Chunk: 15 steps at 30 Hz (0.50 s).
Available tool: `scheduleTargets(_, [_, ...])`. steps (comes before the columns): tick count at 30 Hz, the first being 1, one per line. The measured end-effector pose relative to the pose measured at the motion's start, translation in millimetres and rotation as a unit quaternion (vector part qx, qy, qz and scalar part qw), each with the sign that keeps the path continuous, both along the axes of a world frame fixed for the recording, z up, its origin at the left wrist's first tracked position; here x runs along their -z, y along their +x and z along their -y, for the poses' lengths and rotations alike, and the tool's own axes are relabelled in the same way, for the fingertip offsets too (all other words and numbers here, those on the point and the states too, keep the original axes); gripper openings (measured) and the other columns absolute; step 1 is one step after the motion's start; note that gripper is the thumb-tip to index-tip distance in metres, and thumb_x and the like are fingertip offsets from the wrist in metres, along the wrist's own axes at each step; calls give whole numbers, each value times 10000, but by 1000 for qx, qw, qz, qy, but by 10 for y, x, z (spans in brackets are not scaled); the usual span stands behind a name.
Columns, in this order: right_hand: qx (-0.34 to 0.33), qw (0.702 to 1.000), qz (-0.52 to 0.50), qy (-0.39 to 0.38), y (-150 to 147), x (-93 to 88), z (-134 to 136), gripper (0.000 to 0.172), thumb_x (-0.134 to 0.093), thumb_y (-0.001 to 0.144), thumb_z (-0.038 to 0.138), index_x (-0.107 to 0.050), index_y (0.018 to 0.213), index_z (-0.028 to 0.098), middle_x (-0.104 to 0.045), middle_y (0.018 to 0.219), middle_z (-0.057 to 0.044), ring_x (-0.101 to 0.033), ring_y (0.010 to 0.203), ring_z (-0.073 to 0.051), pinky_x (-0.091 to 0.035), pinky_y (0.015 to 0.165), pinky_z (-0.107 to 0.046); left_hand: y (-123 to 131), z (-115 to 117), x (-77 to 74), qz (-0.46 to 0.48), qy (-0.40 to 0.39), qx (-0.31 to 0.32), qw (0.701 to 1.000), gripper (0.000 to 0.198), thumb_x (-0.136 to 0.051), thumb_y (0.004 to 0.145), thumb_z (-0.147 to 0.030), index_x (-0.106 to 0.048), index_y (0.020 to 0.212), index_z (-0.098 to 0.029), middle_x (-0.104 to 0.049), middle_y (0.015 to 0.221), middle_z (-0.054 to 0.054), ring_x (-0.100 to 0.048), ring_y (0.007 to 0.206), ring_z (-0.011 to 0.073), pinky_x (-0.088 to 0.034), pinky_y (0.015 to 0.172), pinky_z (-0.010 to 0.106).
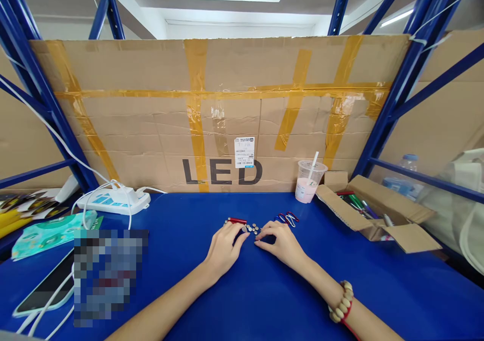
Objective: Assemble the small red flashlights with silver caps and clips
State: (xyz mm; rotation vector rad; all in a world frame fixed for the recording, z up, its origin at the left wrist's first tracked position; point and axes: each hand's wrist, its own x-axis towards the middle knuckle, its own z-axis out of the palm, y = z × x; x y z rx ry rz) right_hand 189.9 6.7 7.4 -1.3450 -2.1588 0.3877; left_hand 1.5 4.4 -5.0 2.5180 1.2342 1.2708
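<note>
Several small, round, silvery button cells (255,227) lie in a loose cluster on the blue tabletop (242,295). At their left side is my left hand (224,245), its thumb and index finger closed around what looks like one button cell. My right hand (283,244) is just right of the cluster, thumb and index fingertips brought together; anything between them is too small to make out. A slim red metal tube (237,220) lies just beyond my left fingers. Behind my right hand are small carabiner-like clips (287,218), red, blue and silvery.
An open cardboard box (372,217) of pens stands at right, beside a plastic cup (308,182) with a straw. Leftward are a power strip (113,200), a teal packet (49,234), a phone (47,285) and cables. A taped cardboard panel (159,129) closes off the back.
</note>
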Motion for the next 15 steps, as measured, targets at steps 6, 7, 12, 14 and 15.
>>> scheduleTargets(6, [7, 1000, 15, -21, 40, 16, -30, 134, -691, 704, 329, -703, 790, 226, -654, 830, -20, -577, 791, -178, -412, 716, -302, 0, 29, -30, -12, -29, -4, 1000, 212, -375, 909, -283, -554, 854, -184, -616, 783, 24, -581, 714, 139, -458, 666, 243])
scheduleTargets(7, [9, 1000, 20, -21, 48, 16, -33, 133, -693, 702, 330, -701, 785, 227, -654, 833, -18, -578, 798, -180, -413, 716, -301, -1, 29, -32, -16, -32, -3, 999, 212, -372, 909, -281, -553, 856, -185, -612, 780, 24, -578, 710, 139, -456, 657, 242])
scheduleTargets(12, [17, 1000, 18, -13, 62, 1, -34, 83, -693, 705, 294, -688, 751, 226, -653, 872, -9, -576, 840, -177, -415, 741, -292, 0, 29, -42, -33, -36, 0, 999, 197, -386, 908, -293, -547, 862, -189, -612, 798, 28, -569, 728, 153, -446, 667, 258])
scheduleTargets(14, [19, 1000, 12, -13, 66, -1, -35, 47, -670, 725, 259, -684, 755, 225, -659, 865, 0, -576, 836, -170, -417, 728, -283, 2, 31, -47, -40, -40, 4, 998, 206, -383, 911, -294, -542, 835, -187, -613, 795, 27, -569, 726, 155, -444, 672, 263])
scheduleTargets(15, [21, 1000, 9, -15, 69, -1, -37, 40, -655, 737, 247, -683, 756, 226, -663, 854, 5, -578, 828, -167, -418, 720, -280, 3, 32, -49, -44, -42, 5, 998, 213, -379, 913, -295, -540, 825, -186, -611, 791, 27, -569, 723, 156, -443, 671, 266])
